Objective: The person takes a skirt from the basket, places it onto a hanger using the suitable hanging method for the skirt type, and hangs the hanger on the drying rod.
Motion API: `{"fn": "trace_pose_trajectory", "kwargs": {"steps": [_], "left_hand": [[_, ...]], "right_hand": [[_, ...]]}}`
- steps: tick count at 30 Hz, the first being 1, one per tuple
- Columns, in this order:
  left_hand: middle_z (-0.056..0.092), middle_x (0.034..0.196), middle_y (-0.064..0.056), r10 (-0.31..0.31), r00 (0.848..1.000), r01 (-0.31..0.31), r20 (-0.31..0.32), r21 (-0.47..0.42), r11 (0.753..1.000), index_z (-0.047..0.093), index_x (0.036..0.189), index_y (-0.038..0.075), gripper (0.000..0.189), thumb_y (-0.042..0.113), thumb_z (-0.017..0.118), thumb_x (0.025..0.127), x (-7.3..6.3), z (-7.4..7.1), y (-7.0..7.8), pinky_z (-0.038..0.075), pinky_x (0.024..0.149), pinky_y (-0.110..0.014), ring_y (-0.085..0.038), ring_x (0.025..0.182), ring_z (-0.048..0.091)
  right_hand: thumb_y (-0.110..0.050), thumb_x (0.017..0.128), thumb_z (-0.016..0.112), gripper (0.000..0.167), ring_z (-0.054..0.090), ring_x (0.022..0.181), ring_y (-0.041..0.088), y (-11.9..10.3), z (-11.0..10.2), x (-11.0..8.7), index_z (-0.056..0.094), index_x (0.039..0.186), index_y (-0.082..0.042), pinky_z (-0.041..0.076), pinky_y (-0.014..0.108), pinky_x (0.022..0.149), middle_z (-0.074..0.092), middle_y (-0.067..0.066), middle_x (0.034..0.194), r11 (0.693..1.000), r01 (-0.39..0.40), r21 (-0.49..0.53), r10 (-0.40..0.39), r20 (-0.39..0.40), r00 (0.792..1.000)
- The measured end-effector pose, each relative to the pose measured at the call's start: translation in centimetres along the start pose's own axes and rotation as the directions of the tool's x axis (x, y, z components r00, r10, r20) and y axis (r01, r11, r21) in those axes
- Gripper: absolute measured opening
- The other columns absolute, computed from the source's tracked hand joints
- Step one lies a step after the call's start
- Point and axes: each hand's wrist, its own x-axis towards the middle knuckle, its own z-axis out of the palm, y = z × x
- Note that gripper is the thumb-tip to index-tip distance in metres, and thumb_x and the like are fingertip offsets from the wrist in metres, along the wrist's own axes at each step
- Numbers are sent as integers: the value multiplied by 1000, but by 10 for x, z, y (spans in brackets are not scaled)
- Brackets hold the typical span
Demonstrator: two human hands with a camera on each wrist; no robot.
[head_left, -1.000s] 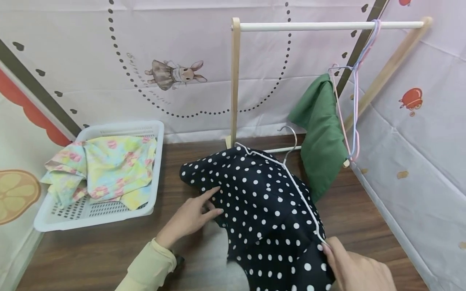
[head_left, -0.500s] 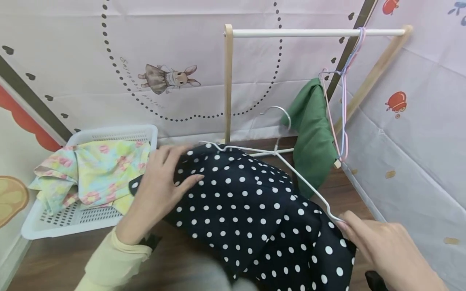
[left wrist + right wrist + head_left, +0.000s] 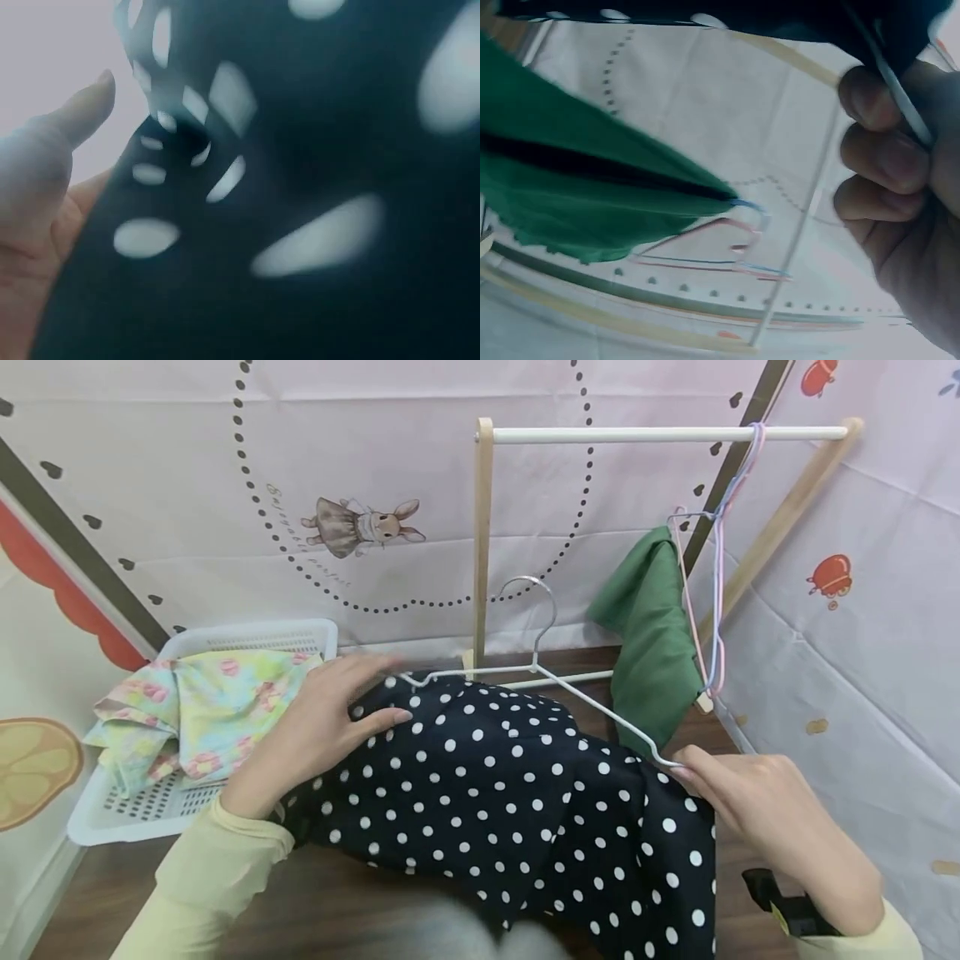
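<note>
A black garment with white dots point(image 3: 480, 793) drapes from a white wire hanger point(image 3: 592, 703), whose metal hook points up. My right hand point(image 3: 750, 785) grips the hanger's right end together with the cloth. In the right wrist view, curled fingers point(image 3: 885, 161) lie round the white wire. My left hand point(image 3: 322, 718) lies at the garment's left shoulder, by the hanger's left end, fingers extended and thumb apart. Its fingertips are blurred. In the left wrist view the thumb point(image 3: 90, 109) stands away from the dotted cloth point(image 3: 247, 300), which hides most fingers.
A wooden rack with a white rail point(image 3: 637, 435) stands behind. On it hang pink and blue hangers point(image 3: 718, 560) and a green garment point(image 3: 652, 643). At left, a white basket point(image 3: 112, 831) holds a yellow floral cloth point(image 3: 225, 710). Printed sheets line the walls.
My left hand has moved from the garment's inner edge up to its left shoulder. The hanger and garment have turned more level, and my right hand has risen, still holding the hanger's right end.
</note>
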Motion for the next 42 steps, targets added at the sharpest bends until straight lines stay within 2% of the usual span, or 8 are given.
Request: {"fn": "trace_pose_trajectory", "kwargs": {"steps": [7, 12, 15, 19, 26, 32, 38, 42], "left_hand": [[56, 113, 2, -7, 998, 13, 55, -107, 994, 54, 83, 16, 30, 33, 78, 83, 0, 2, -10, 44, 78, -34, -17, 90, 53], [62, 84, 9, 65, 998, -62, 19, -126, 990, 50, 74, 17, 29, 19, 77, 85, -3, 1, -14, 40, 61, -23, -5, 66, 50], [36, 55, 16, 119, 993, -120, -20, -82, 989, 51, 74, 19, 28, 9, 73, 87, -5, 2, -13, 33, 45, -20, -1, 50, 35], [18, 55, 16, 168, 981, -169, -101, 5, 986, 34, 69, 17, 45, 11, 76, 84, -6, 2, -12, 21, 42, -20, -1, 48, 21], [16, 60, 16, 144, 990, -144, 4, -12, 990, 34, 72, 18, 61, 50, 85, 63, -11, -5, -13, 18, 45, -20, -1, 51, 17], [15, 64, 16, 172, 982, -169, 75, -40, 985, 33, 77, 17, 60, 42, 86, 64, -19, -14, -13, 16, 45, -18, 2, 54, 11], [14, 65, 16, 167, 984, -162, 64, -79, 984, 31, 76, 16, 59, 34, 86, 67, -23, -17, -17, 12, 44, -18, 3, 54, 8], [14, 63, 17, 151, 985, -143, 88, -91, 986, 31, 77, 16, 57, 35, 84, 70, -23, -12, -20, 14, 44, -18, 4, 53, 9]], "right_hand": [[-37, 106, 36, 39, 30, 46, -2, 7, 15, 3, 60, 84, -14, 24, 17, 39, 30, -19, 59, 998, 61, 21, -59, -91, 994], [-34, 106, 39, 39, 40, 53, 4, 9, 17, 11, 62, 85, -11, 33, 20, 43, 43, -13, 66, 997, 66, 34, -61, -138, 989], [-32, 106, 39, 39, 56, 70, 12, 12, 17, 14, 65, 88, -8, 47, 20, 66, 60, -4, 81, 992, 55, 114, -40, -133, 990], [-32, 107, 37, 38, 63, 88, 14, 18, 18, 14, 66, 101, -9, 43, 17, 88, 68, -3, 98, 974, 7, 228, 4, -50, 999], [-29, 105, 41, 28, 63, 71, 4, 27, 21, 12, 63, 99, -14, 50, 19, 68, 67, -13, 84, 959, -65, 276, 58, 33, 998], [-23, 96, 61, 8, 60, 69, -2, 32, 22, 20, 65, 102, -18, 47, 16, 67, 66, -16, 86, 930, -102, 354, 82, 73, 994], [-18, 68, 87, 60, 54, 59, -3, 24, 33, 25, 63, 124, -17, 40, 11, 53, 73, -8, 94, 855, -162, 492, 70, 199, 977], [-12, 70, 87, 49, 49, 58, -3, 25, 28, 26, 68, 115, -20, 38, 11, 52, 69, -13, 86, 874, -151, 462, 61, 204, 977]]}}
